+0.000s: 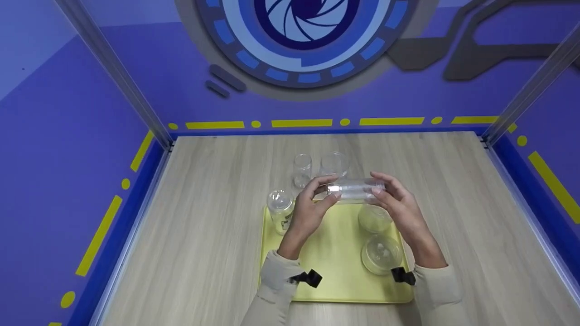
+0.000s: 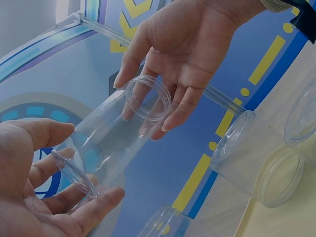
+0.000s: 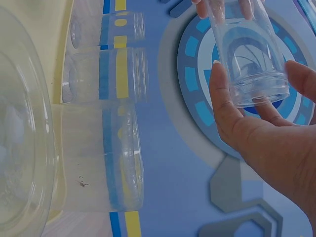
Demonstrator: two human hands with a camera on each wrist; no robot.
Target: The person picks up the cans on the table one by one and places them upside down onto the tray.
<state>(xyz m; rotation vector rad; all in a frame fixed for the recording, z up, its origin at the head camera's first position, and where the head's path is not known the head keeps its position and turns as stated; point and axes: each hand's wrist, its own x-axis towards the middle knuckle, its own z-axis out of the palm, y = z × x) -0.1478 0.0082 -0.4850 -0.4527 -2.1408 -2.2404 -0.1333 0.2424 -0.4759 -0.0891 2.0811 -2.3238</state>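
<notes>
A clear plastic jar lies sideways in the air between both hands, over the far edge of the yellow tray. At its left end, my left hand grips it between thumb and fingers. My right hand holds the other end, where the threaded mouth shows in the right wrist view. The left wrist view shows a round clear rim at the jar's left end, within the left fingers; whether it is a lid or the base I cannot tell. Nothing is visible inside the jar.
On the yellow tray stand a clear jar at left and two clear containers at right, one farther, one nearer. Behind the tray stand a narrow jar and a wider one. Patterned blue walls enclose the wooden table.
</notes>
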